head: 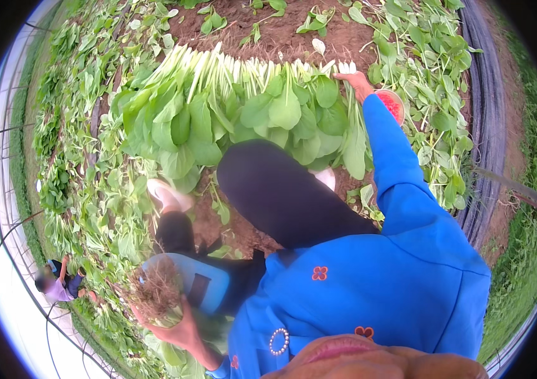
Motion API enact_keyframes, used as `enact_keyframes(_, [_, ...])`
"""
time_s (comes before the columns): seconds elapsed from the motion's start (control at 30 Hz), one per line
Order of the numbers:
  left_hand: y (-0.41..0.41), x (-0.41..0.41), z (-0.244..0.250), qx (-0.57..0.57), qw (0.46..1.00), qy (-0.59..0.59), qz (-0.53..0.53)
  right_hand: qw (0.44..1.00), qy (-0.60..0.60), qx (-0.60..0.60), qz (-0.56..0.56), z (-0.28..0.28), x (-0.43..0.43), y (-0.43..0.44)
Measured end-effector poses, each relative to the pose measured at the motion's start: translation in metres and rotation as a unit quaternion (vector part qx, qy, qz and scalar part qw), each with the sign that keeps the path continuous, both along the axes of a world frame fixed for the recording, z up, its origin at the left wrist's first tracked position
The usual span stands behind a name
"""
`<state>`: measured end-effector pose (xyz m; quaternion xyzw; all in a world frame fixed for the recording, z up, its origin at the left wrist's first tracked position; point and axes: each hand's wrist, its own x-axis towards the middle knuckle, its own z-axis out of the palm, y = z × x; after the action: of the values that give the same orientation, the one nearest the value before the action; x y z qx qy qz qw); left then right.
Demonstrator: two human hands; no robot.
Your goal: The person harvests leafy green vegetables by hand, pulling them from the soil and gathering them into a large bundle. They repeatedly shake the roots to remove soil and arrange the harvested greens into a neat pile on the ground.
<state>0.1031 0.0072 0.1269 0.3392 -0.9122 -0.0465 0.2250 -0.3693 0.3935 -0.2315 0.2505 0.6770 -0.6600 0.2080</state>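
My left hand (173, 327) is wrapped around a bunch of leafy greens, its tangled brown roots (155, 286) pointing up, beside a blue pad (218, 282) near my leg. My right arm reaches forward, and my right hand (356, 83) lies at the right end of a long row of leafy greens (245, 102). The pale stems of that row point away from me and the broad leaves lie towards me. Fingers of the right hand touch the white stem ends; whether they grip any is unclear.
A round container with red contents (391, 106) stands beside my right forearm. Loose greens (432, 90) cover the soil on both sides. Dark sheeting (484, 118) runs along the right. Another person (62, 283) crouches at the far left, near bunched greens (54, 187).
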Motion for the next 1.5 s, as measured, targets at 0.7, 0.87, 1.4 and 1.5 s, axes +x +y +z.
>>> enact_keyframes(0.7, [0.01,0.001,0.015,0.037,0.997,0.059,-0.037,0.869,0.384,-0.294,0.103,0.321,-0.002,-0.072])
enact_keyframes(0.87, [0.013,0.004,0.019,0.04,0.997,0.065,-0.032,0.808,0.405,-0.414,0.107,0.336,-0.017,-0.145])
enact_keyframes(1.4, [0.035,-0.041,0.023,-0.057,0.986,-0.049,-0.146,0.75,0.511,-0.314,0.277,0.419,0.157,-0.332])
enact_keyframes(1.5, [0.048,-0.059,0.023,-0.04,0.983,-0.086,-0.156,0.703,0.538,-0.323,0.335,0.417,0.196,-0.329])
